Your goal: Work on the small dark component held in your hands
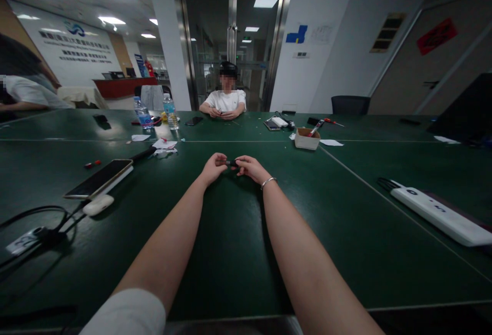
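Note:
Both my arms reach out over the dark green table [238, 253]. My left hand [214, 167] and my right hand [248, 167] meet at the middle, fingers curled. Between them they pinch a small dark object [231, 163], too small to name. A thin bracelet [268, 182] circles my right wrist. The hands hover just above the table top.
A phone [98, 178] on a white block, a white earbud case [98, 205] and black cables [34, 225] lie at left. A white power strip [438, 214] lies at right. A cardboard box [306, 139], water bottles [143, 113] and a seated person [226, 100] are at the far side.

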Demonstrator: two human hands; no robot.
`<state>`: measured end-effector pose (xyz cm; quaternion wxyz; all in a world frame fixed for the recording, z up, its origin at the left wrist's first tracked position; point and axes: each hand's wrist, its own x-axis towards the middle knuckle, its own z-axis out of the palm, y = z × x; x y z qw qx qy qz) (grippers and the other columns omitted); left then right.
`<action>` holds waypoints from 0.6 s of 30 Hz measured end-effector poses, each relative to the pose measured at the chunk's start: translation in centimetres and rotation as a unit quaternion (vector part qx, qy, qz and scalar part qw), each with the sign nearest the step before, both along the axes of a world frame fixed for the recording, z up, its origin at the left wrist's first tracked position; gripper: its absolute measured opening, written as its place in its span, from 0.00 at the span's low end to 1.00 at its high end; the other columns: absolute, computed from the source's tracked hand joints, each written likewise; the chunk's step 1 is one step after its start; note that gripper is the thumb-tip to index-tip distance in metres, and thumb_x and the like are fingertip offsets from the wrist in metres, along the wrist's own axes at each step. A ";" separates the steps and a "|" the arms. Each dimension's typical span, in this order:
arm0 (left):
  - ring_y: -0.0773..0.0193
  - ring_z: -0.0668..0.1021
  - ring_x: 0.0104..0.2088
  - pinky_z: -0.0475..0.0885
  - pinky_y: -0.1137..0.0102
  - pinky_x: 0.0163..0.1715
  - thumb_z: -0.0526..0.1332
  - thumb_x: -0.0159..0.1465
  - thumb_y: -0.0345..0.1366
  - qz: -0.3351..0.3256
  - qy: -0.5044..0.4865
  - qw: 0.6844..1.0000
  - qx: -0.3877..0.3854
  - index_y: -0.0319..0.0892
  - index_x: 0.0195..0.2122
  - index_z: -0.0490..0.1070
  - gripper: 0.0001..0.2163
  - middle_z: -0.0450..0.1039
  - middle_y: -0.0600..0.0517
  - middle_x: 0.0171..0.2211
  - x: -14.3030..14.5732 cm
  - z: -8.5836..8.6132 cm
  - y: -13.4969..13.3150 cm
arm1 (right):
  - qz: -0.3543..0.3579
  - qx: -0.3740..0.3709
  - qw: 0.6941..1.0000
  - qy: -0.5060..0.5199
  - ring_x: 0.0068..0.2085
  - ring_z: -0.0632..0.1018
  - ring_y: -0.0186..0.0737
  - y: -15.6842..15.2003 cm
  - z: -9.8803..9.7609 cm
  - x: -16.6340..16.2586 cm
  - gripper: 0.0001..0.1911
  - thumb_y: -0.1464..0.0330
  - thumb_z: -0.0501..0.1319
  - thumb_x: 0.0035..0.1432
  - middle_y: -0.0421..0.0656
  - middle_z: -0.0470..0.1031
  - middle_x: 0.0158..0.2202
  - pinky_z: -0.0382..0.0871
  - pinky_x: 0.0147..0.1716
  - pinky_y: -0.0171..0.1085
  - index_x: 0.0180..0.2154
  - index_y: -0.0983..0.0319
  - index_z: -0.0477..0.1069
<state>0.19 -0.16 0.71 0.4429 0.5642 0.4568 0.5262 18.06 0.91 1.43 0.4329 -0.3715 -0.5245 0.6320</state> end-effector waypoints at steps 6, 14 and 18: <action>0.63 0.77 0.34 0.72 0.65 0.38 0.67 0.50 0.37 0.002 -0.022 1.000 -0.022 0.40 0.36 0.68 0.14 0.73 0.47 0.36 0.0 -0.3 0.3 | -0.004 -0.003 1.000 -0.002 0.17 0.70 0.26 -0.2 0.2 0.0 0.05 0.75 0.62 0.57 0.41 0.77 0.24 0.75 0.24 0.30 0.36 0.65 0.68; 0.63 0.77 0.34 0.71 0.63 0.40 0.67 0.50 0.41 -0.031 -0.008 0.999 -0.020 0.39 0.33 0.72 0.13 0.75 0.49 0.31 0.0 -0.1 -0.1 | -0.004 -0.005 1.000 -0.001 0.17 0.72 0.27 0.0 0.0 0.0 0.04 0.75 0.62 0.57 0.39 0.75 0.22 0.75 0.24 0.30 0.35 0.65 0.68; 0.62 0.77 0.38 0.69 0.62 0.47 0.70 0.45 0.36 -0.034 0.002 0.999 0.033 0.40 0.32 0.73 0.14 0.76 0.49 0.34 -0.2 -0.1 -0.2 | -0.003 -0.006 1.000 -0.006 0.17 0.71 0.26 0.0 0.1 -0.1 0.02 0.74 0.61 0.58 0.41 0.77 0.23 0.75 0.24 0.29 0.34 0.65 0.67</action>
